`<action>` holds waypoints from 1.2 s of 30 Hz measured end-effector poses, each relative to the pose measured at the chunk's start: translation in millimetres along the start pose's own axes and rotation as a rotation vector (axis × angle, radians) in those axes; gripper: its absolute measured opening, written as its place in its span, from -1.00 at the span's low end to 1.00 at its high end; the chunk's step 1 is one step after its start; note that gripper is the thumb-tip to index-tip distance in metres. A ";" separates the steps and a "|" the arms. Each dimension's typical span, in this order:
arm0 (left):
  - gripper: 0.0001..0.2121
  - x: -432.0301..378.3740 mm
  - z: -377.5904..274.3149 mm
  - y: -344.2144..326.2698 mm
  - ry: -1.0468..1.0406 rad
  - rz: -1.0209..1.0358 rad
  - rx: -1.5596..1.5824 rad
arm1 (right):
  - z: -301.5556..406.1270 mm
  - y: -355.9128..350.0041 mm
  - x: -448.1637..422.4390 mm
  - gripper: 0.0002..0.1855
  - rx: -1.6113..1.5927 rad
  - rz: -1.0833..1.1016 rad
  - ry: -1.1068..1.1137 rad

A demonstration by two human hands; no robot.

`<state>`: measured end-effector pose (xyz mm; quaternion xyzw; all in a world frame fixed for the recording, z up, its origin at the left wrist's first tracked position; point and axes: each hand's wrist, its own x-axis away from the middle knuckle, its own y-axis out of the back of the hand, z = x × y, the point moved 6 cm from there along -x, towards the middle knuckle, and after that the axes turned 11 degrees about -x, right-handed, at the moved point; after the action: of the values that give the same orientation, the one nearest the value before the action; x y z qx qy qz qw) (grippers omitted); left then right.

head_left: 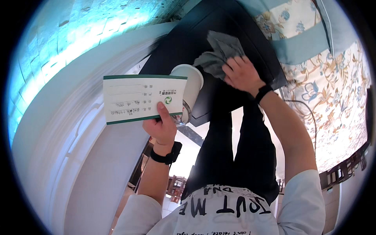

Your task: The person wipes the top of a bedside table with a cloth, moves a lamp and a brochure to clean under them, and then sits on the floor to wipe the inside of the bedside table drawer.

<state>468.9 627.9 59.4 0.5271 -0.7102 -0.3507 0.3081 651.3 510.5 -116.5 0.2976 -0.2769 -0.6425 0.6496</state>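
Observation:
My left hand (161,126) holds a white card with green edges (129,97) by its lower edge, thumb on its face. The card bears print and handwriting. Behind it stands a white cylindrical container (192,83), partly hidden by the card, with a clear glass or jar (185,116) beside its lower end. My right hand (241,73) grips a crumpled grey cloth (221,53) over the black tabletop or seat surface (188,44). The cloth spreads from my fingers towards the container. Whether the cloth touches the black surface cannot be told.
Floral curtain fabric (329,108) hangs at the right, with a dark cable (313,117) near it. A pale moulded wall or panel (97,141) runs along the left. Wooden furniture (176,185) shows in the background below.

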 end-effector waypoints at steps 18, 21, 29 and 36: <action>-0.81 -2.2 3.5 1.5 -0.055 -0.034 -0.072 | -0.2 4.9 -161.0 -0.75 -0.006 -0.059 0.324; -0.82 4.7 5.5 3.8 -0.145 0.001 -0.156 | -54.4 48.3 -150.0 -0.74 0.127 -0.287 0.069; -0.85 1.2 -2.4 0.2 -0.185 -0.006 -0.214 | -41.6 20.2 -159.0 -0.82 0.015 -0.360 -0.402; -0.86 3.5 0.6 3.9 -0.172 -0.048 -0.261 | 50.1 -37.8 -185.0 -0.84 -0.504 -0.055 0.068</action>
<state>465.5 625.5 62.5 0.4673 -0.6697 -0.4911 0.3033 584.9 693.9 -106.8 0.1550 -0.0777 -0.6983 0.6945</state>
